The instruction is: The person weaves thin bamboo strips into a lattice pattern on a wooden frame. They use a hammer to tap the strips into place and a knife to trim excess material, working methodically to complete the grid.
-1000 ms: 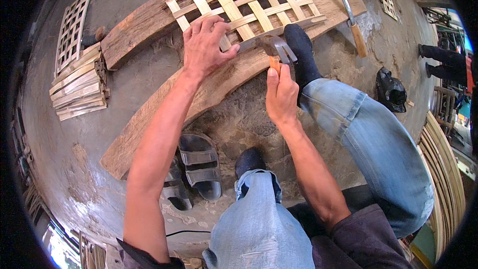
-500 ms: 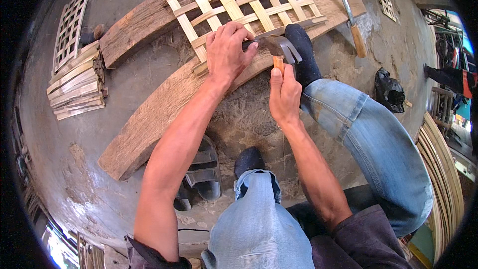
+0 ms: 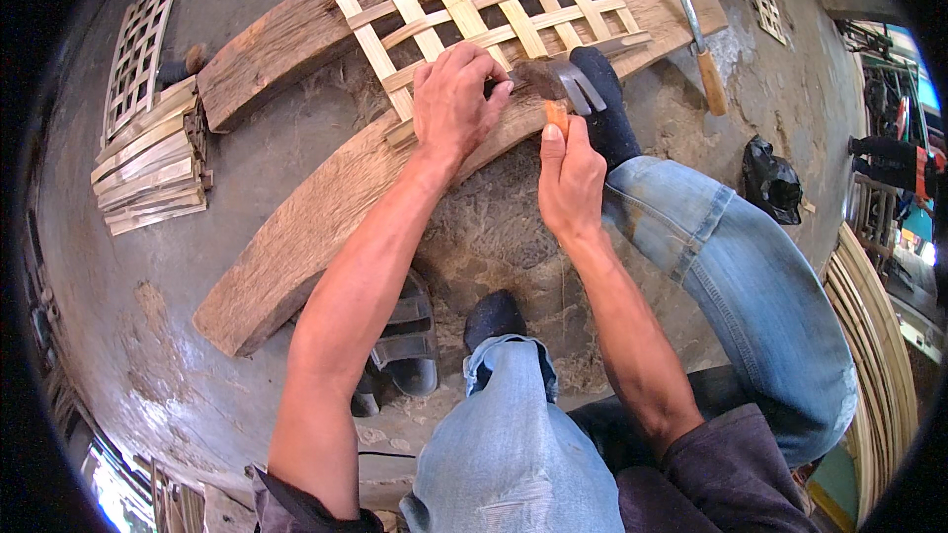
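the woven panel (image 3: pixel 519 30) of pale flat slats lies across two thick wooden beams, the near beam (image 3: pixel 296 227) under its near edge and the far beam (image 3: pixel 276 47) under its far part. of the two hands, the left hand (image 3: pixel 454 104) is at the panel's near edge, covering part of it, with its fingers curled and the thumb drawn in toward them; i cannot tell whether anything is pinched there, since the fingertips are partly turned away. the right hand (image 3: pixel 573 178) is just off the panel's near edge, closed firmly around the orange handle of a claw hammer (image 3: pixel 570 84). the hammer's dark head is at that same edge, just right of the left hand. a dark-socked foot (image 3: pixel 610 104) is beside the hammer, at the right part of the panel's near edge.

right of the panel, a knife (image 3: pixel 709 79) with a wooden handle lies with its blade over the near beam. further right of the panel and nearer the person is a crumpled black plastic bag (image 3: pixel 770 180). well to the panel's left are a stack of slats (image 3: pixel 150 173) and a second lattice (image 3: pixel 146 44). black sandals (image 3: pixel 412 345), partly hidden by the left forearm, are on the near side of the panel, on the floor (image 3: pixel 494 227).
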`<state>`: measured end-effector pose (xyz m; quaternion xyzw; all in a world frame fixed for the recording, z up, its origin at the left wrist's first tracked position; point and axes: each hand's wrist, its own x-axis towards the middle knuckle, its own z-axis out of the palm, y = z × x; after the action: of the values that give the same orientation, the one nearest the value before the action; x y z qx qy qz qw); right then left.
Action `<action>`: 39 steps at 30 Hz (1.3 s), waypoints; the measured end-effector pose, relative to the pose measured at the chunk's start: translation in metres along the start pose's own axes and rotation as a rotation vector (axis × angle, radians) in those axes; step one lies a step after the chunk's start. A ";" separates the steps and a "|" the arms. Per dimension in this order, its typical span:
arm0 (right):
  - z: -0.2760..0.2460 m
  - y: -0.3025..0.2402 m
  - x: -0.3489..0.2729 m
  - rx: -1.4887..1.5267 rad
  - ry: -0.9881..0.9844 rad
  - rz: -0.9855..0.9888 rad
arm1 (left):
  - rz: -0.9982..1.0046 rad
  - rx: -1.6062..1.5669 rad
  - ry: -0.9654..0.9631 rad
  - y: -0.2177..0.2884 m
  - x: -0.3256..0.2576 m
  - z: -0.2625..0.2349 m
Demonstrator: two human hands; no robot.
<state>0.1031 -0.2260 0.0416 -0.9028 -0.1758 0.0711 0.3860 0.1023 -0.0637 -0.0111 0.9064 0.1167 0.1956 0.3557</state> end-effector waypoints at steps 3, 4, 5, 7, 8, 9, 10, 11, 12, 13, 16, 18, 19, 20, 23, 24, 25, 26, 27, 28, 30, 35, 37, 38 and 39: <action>-0.001 0.004 0.001 -0.026 0.007 -0.015 | -0.017 0.008 0.004 0.002 0.004 -0.002; -0.002 0.005 0.002 -0.039 0.005 -0.017 | -0.023 0.006 -0.009 0.001 0.007 -0.005; -0.004 0.003 0.002 -0.017 0.017 -0.016 | -0.036 0.010 -0.028 -0.004 0.006 -0.009; -0.008 -0.003 0.000 0.027 0.040 -0.015 | -0.046 0.061 -0.039 -0.016 0.005 -0.021; -0.009 -0.003 0.001 0.029 0.042 -0.030 | -0.037 0.100 -0.032 -0.021 0.006 -0.027; -0.009 0.000 0.002 0.007 0.026 -0.033 | -0.025 0.137 -0.020 -0.027 0.009 -0.033; -0.006 0.007 0.002 -0.016 0.011 -0.034 | -0.004 0.163 -0.087 -0.032 0.010 -0.038; -0.003 0.007 0.004 -0.030 -0.013 -0.038 | 0.020 0.177 -0.078 -0.036 0.008 -0.039; -0.002 0.006 0.004 -0.026 -0.016 -0.065 | 0.044 0.192 -0.068 -0.040 0.006 -0.038; -0.002 0.005 0.003 0.006 0.004 -0.076 | 0.068 0.206 -0.058 -0.043 0.005 -0.037; -0.001 -0.001 0.000 0.040 0.043 -0.092 | 0.040 0.211 -0.096 -0.042 0.002 -0.035; 0.002 0.000 0.001 -0.015 0.049 -0.106 | 0.051 0.207 -0.082 -0.042 0.004 -0.034; -0.001 0.001 0.003 -0.033 0.012 -0.073 | 0.065 0.204 -0.068 -0.042 0.005 -0.034; -0.005 -0.003 0.006 -0.047 -0.031 -0.039 | 0.074 0.207 -0.057 -0.043 0.005 -0.035; -0.011 -0.019 0.005 -0.003 0.010 -0.049 | 0.055 0.217 -0.074 -0.043 0.001 -0.037; -0.010 -0.020 0.003 0.014 0.060 -0.083 | 0.052 0.217 -0.074 -0.042 0.002 -0.036; -0.009 -0.021 0.002 0.030 0.110 -0.117 | 0.050 0.218 -0.074 -0.042 0.003 -0.036; -0.006 -0.015 0.002 -0.022 0.054 -0.121 | 0.048 0.217 -0.073 -0.041 0.003 -0.036; -0.004 -0.009 0.006 -0.136 -0.081 -0.035 | 0.043 0.209 -0.078 -0.039 0.003 -0.035; -0.009 -0.003 0.004 -0.155 -0.053 -0.040 | 0.039 0.200 -0.084 -0.037 0.003 -0.034; -0.017 -0.019 0.008 -0.108 0.003 -0.081 | 0.032 0.204 -0.077 -0.042 0.001 -0.036; -0.001 -0.007 0.006 -0.022 0.098 -0.202 | -0.015 0.204 -0.104 -0.038 0.005 -0.039; 0.001 0.000 0.007 -0.137 -0.036 -0.047 | 0.004 0.204 -0.084 -0.036 0.004 -0.037; -0.001 -0.009 0.004 -0.075 0.003 -0.071 | 0.005 0.210 -0.081 -0.037 0.002 -0.037; -0.002 -0.016 0.002 -0.012 0.040 -0.094 | 0.008 0.215 -0.073 -0.038 0.001 -0.038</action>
<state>0.1012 -0.2163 0.0547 -0.8972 -0.2104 0.0336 0.3868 0.0841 -0.0129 -0.0113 0.9463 0.1202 0.1503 0.2597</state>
